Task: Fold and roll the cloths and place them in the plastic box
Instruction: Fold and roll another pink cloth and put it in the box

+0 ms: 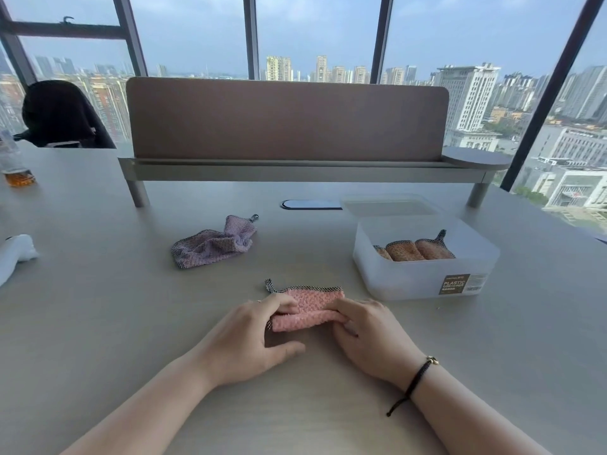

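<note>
— Grey tabletop (98, 323) under tall windows, city beyond. At centre?

— Pink cloth (308, 307), partly rolled, lying flat. Left hand (249, 339) at its 9 o'clock end, fingers (282, 303) curled over the roll. Right hand (371, 336) at 3 o'clock, fingers pinching that end.

— Elsewhere?

— Plastic box (423, 277) at 2 o'clock from the hands, open, orange rolled cloths (417, 251) inside. Purple cloth (213, 244) crumpled at 11 o'clock, well apart from both.
</note>
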The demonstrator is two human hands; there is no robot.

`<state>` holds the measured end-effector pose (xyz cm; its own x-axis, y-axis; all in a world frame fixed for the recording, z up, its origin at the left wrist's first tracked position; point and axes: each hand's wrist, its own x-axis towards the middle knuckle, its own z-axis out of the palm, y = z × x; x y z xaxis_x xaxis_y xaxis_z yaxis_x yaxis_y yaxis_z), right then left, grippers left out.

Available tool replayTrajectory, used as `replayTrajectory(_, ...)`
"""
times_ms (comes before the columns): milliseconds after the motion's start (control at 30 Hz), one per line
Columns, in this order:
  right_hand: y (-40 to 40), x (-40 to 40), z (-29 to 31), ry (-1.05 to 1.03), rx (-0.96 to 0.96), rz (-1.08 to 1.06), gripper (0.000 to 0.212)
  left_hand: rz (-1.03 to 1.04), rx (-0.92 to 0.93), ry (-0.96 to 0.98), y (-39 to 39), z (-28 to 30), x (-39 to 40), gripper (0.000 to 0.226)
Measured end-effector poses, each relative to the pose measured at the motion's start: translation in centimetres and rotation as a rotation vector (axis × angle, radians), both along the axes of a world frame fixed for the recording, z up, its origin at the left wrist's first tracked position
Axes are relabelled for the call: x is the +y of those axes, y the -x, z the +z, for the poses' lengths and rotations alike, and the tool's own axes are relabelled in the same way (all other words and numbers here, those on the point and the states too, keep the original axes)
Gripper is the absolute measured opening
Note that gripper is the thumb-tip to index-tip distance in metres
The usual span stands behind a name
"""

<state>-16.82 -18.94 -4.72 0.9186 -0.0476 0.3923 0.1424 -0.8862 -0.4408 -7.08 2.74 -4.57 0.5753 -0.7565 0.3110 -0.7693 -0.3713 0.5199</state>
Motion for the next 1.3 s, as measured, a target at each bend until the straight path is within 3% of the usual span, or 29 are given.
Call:
replayTrajectory(67, -0.4, -0.3, 0.1, -0.176, 0.025, -0.068, 0.015, 0.024, 0.084, 0.03, -0.3, 0.1, -0.2, 0.054)
replayTrajectory(133, -1.0, -0.8, 0.1, -0.316, 0.045, -0.128, 0.007, 0.1, 0.163, 0.13, -1.0, 0.2, -0.9, 0.036)
replayTrajectory(167, -1.3, -0.9, 0.3, -0.368, 0.054, -0.153, 0.015, 0.145, 0.194, 0.163, -1.5, 0.2, -1.2, 0.026)
replayTrajectory(300, -2.7, -1.2, 0.5, -0.512, 0.094, -0.25, 0.017, 0.271, 0.257, 0.163, -3.2, 0.2, -2.8, 0.002)
replayTrajectory(467, -3.5, -0.5, 0.6, -0.432, 0.113, -0.392, 0.008, 0.374, 0.227, 0.089, -3.4, 0.6, -4.8, 0.009)
replayTrajectory(600, -3.6, -0.3, 0.6, -0.389, 0.12, -0.431, 0.016, 0.434, 0.183, 0.03, -3.3, 0.3, -5.6, 0.008)
replayTrajectory(1133, -4.0, -0.2, -0.1, -0.336, 0.06, -0.425, 0.021, 0.5, -0.174, -0.14, -2.2, 0.8, -7.0, 0.012)
replayTrajectory(1300, -3.8, -0.1, -0.3, -0.356, 0.028, -0.426, 0.025, 0.517, -0.313, -0.096, -1.3, 0.7, -6.6, 0.016)
